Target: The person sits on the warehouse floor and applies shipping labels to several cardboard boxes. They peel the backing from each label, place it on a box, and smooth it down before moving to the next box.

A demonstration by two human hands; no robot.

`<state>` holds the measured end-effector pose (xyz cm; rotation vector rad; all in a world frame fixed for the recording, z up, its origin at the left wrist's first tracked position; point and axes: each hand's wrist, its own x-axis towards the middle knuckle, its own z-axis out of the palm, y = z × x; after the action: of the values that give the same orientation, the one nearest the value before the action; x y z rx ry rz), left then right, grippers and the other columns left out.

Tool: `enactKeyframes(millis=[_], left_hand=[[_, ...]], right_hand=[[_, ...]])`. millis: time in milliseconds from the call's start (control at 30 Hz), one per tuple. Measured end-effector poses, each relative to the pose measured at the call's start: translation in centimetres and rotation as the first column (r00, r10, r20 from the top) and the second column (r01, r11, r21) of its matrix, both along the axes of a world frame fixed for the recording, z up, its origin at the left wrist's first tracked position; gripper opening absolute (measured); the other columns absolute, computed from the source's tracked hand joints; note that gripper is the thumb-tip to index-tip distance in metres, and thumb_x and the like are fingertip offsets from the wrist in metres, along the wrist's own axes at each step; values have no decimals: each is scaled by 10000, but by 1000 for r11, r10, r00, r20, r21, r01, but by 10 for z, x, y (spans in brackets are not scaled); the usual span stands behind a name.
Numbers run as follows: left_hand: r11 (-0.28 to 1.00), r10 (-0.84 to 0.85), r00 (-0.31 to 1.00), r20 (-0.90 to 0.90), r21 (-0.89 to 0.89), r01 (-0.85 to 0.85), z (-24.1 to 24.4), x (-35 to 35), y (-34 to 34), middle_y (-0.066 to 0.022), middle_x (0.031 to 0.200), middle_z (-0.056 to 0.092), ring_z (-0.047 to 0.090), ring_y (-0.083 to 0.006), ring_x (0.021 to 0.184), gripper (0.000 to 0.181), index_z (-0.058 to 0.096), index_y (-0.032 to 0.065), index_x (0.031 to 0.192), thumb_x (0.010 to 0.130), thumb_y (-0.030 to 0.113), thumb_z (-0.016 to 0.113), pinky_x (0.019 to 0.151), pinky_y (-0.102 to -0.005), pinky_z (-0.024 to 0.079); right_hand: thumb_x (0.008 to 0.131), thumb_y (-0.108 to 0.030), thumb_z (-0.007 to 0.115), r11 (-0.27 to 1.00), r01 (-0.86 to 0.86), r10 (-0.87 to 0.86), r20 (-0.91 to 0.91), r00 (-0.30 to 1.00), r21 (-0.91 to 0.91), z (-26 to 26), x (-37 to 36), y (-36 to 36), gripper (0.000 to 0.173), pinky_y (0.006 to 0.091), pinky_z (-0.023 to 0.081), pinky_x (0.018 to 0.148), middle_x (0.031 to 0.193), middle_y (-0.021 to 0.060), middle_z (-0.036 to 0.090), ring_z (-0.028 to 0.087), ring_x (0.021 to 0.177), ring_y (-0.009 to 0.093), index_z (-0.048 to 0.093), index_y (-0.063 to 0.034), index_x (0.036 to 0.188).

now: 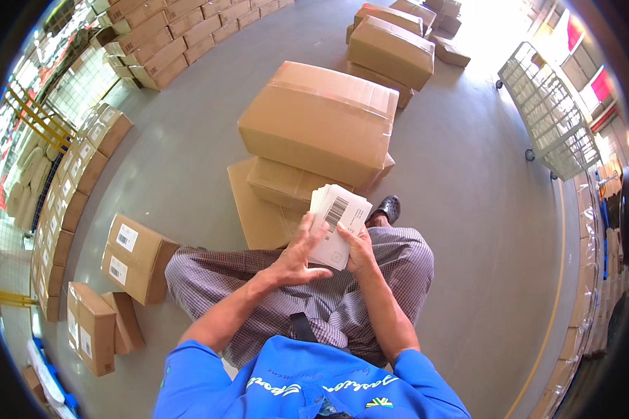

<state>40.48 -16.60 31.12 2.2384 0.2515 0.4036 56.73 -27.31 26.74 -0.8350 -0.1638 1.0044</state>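
A thick stack of white paper labels [338, 220] printed with barcodes is in front of me, above my lap. My right hand [360, 250] grips its right side, thumb on top. At the left edge of the stack, my left hand [297, 255] is slightly blurred, its fingers spread and its thumb apart; the fingertips reach over the labels. Just beyond my hands, a large taped cardboard box [317, 125] rests on a smaller cardboard box [293, 180]. Flat cardboard [264, 220] shows at the lower left of that pile, partly hidden by my leg.
Labelled cartons [136, 259] stand on the grey floor at my left, near a long row of labelled boxes [78, 183]. Stacked cartons [157, 47] line the far left. More boxes [390, 52] stand ahead. A wheeled cage trolley [550, 115] is at the right.
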Motion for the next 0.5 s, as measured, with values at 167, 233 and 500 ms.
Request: enactKeyframes(millis=[167, 233, 500], left_hand=[[607, 116, 993, 12, -792, -61, 1, 6, -13, -253, 1473, 402, 419, -293, 1364, 870, 129, -51, 1538, 943, 249, 688, 1123, -403, 345], [453, 3, 999, 42, -891, 36, 6, 13, -23, -154, 1314, 559, 539, -198, 1200, 762, 160, -44, 1536, 986, 198, 629, 1025, -329, 432], [430, 2, 982, -186, -887, -169, -16, 23, -50, -109, 1093, 698, 670, -165, 932, 362, 537, 16, 1320, 1010, 199, 582, 829, -281, 529]], right_hand=[[921, -70, 680, 1000, 13, -14, 92, 996, 6, 27, -1, -38, 484, 368, 551, 919, 1228, 91, 623, 640, 1082, 206, 448, -54, 1346], [924, -71, 677, 996, 92, -91, 124, 988, -1, 44, 4, -58, 483, 365, 550, 918, 1225, 87, 625, 642, 1074, 201, 448, -64, 1348], [934, -92, 678, 815, 579, -568, 191, 801, -2, 50, 64, -164, 361, 351, 570, 862, 1147, 85, 663, 659, 1019, 211, 522, -57, 1258]])
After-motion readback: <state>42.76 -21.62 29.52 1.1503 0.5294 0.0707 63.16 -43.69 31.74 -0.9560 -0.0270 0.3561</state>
